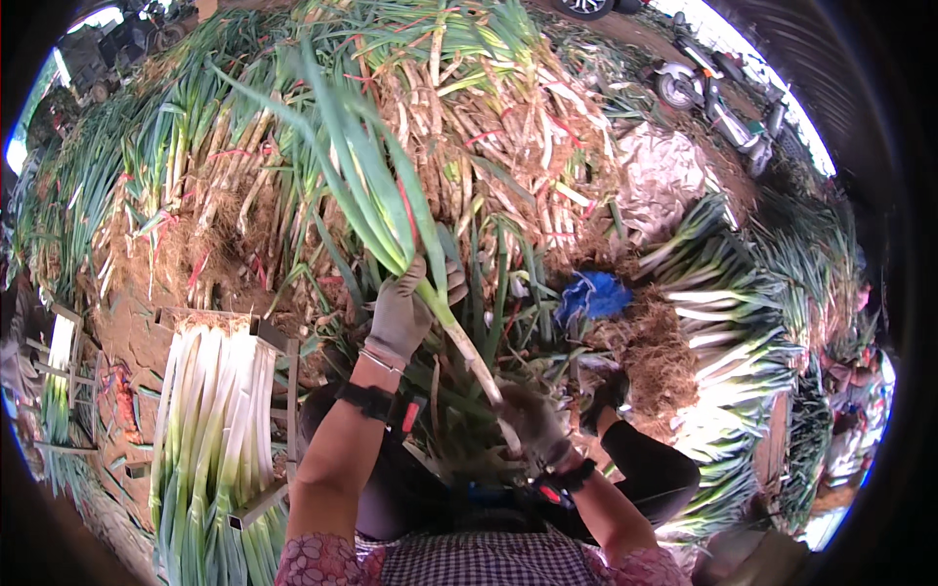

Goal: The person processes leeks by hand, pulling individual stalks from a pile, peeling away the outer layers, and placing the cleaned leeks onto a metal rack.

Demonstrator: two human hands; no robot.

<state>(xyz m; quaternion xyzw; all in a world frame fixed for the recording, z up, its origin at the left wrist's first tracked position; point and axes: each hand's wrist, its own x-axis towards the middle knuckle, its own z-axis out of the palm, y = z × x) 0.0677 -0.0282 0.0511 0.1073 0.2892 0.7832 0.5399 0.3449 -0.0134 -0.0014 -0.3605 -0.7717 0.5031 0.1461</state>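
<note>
A long green onion (376, 186) slants across the middle, its leafy top pointing up and left and its pale stalk running down to the right. My left hand (401, 317), in a grey glove, is closed around it where the leaves meet the stalk. Lower down, my gloved right hand (534, 427) is at the root end, with its fingers closed against the stalk; motion blurs them somewhat. A red strip lies among the held leaves. Below the stalk, dark green leaf scraps (449, 391) lie between my legs.
Soil-covered green onions (410, 117) in red-tied bundles fill the far side. On the left, cleaned ones (210, 391) stand stacked in a metal frame (291, 410). A row of white-stalked onions (718, 337) lies right, beside root trimmings (657, 361), a blue plastic bag (593, 297) and a pale sack (660, 181).
</note>
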